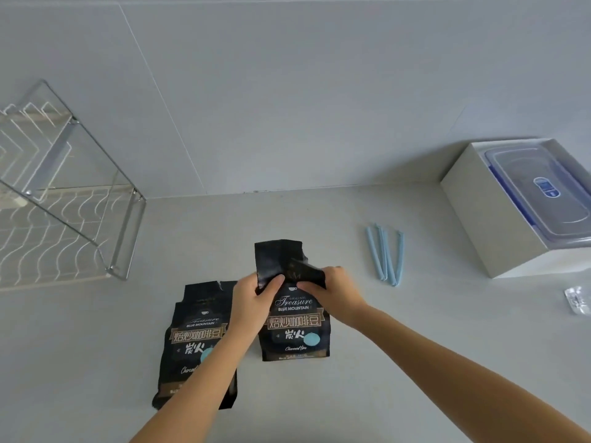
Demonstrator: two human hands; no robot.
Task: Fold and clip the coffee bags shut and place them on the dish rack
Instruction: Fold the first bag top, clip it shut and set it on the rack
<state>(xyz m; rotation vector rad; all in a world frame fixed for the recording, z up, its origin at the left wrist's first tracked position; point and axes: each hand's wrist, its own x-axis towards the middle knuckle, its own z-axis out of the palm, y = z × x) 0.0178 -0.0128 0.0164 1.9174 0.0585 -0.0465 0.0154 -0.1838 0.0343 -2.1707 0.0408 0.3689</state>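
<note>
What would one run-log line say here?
step: folding | both hands grip black foil coffee bag | blue plastic clips unused

Bare forearms (apparently sleeveless), no jewellery visible

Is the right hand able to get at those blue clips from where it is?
Probably yes, once it lets go. The right hand is pinching the top of the bag, and the clips lie just to its right on bare counter, with nothing between them.
</note>
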